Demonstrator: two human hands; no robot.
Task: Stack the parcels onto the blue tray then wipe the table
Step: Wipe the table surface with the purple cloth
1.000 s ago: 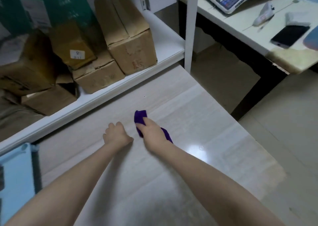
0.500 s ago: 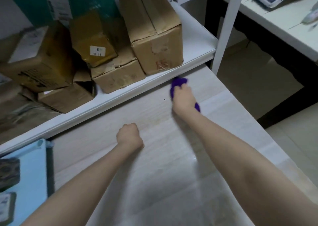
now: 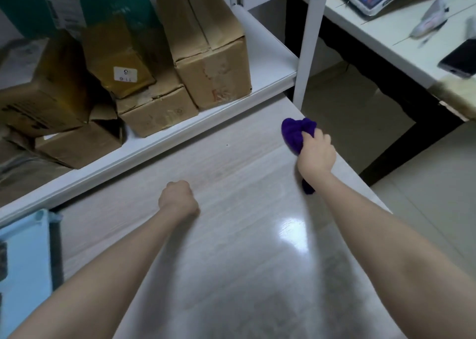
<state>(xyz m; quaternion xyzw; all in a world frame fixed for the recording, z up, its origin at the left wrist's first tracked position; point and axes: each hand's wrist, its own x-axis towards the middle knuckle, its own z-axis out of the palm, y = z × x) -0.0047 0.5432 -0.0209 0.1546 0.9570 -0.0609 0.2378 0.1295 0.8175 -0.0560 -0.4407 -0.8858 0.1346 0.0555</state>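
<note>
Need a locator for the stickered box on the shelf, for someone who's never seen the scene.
Start at the white shelf along the far edge of the table. Left of the tall box at its right end, a smaller brown box sits tilted on top of a flat box. It alone shows a small white square sticker toward the camera.

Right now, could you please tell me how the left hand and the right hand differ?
The right hand grips a purple cloth; the left hand is a closed fist holding nothing. The right hand is at the far right edge of the table, near the white post; the left hand sits nearer the middle. Both are down at the table, forearms bare.
</note>
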